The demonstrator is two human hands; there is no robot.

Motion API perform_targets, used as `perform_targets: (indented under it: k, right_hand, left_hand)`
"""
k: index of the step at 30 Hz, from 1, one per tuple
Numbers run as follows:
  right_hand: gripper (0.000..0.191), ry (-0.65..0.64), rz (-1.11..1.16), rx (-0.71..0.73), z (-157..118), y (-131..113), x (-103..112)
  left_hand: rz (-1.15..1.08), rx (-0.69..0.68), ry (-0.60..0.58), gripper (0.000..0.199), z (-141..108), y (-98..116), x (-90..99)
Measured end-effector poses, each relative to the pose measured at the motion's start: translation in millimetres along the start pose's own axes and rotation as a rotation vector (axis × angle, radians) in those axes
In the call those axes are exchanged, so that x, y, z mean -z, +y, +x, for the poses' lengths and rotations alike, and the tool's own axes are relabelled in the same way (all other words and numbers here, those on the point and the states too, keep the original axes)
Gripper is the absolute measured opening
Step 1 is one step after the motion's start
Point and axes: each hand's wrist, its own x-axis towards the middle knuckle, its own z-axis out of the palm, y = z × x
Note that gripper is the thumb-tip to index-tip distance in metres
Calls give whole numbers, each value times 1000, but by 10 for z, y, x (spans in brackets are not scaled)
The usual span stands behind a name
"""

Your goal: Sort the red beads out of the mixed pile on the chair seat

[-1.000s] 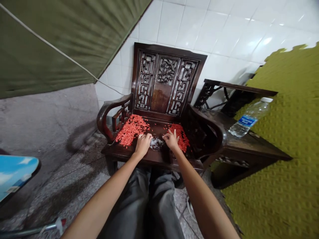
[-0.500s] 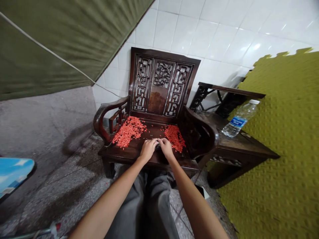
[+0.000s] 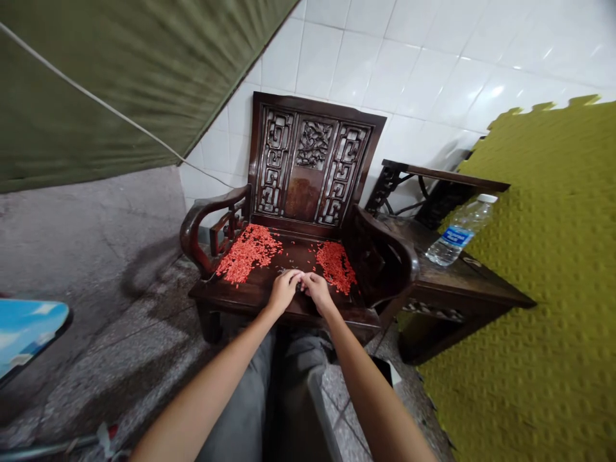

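Note:
A dark carved wooden armchair [image 3: 308, 160] stands against the tiled wall, with two heaps of small red-orange grains on its seat. The left heap [image 3: 249, 253] is larger and more spread out than the right heap [image 3: 335, 267]. My left hand [image 3: 283, 290] and my right hand [image 3: 317, 292] rest with curled fingers on the bare seat [image 3: 293, 255] between the heaps, fingertips meeting. Whether they pinch anything is hidden. A pale patch on the seat seen earlier lies out of sight under them.
A water bottle [image 3: 455, 234] lies on a dark wooden side table [image 3: 462, 282] to the chair's right. An olive foam mat [image 3: 529, 321] fills the right side, an olive cloth [image 3: 120, 83] hangs upper left, and a blue-topped object [image 3: 29, 327] sits at the left edge.
Both hands have slid together to the seat's middle and now cover the pale patch. The heaps look more gathered, and the view has tilted and shifted slightly.

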Motion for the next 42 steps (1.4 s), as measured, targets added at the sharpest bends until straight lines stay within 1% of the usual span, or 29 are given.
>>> perform_targets:
  k: [5, 9, 16, 20, 24, 27, 31, 34, 37, 42]
  right_hand:
    - [49, 20, 54, 21, -37, -13, -56]
    - [47, 73, 53, 53, -48, -58, -118]
    - [37, 204, -21, 97, -122, -158, -368]
    - [28, 270, -71, 108, -128, -159, -512]
    - [25, 279, -68, 116, -157, -117, -550]
    - [26, 292, -51, 114, -207, -96, -513]
    - [26, 318, -17, 74, -260, -105, -471]
    - [26, 317, -11, 48, -262, -120, -464]
    - [29, 306, 12, 26, -253, -119, -457]
    - [35, 291, 61, -14, -267, -109, -437]
  left_hand:
    - [-17, 29, 41, 19, -60, 54, 23]
    - [18, 41, 78, 19, -82, 54, 14]
    - [95, 92, 166, 17, -91, 27, 15]
    - [141, 127, 194, 17, -83, -10, 21]
    - [160, 155, 161, 17, -82, -31, 27]
    - [138, 150, 107, 18, -88, 3, 34]
    - [106, 167, 92, 19, -93, 49, 49]
    - [0, 232, 51, 20, -82, 51, 67]
    - [-121, 304, 37, 22, -65, 52, 97]
    - [-297, 345, 13, 26, -45, 44, 163]
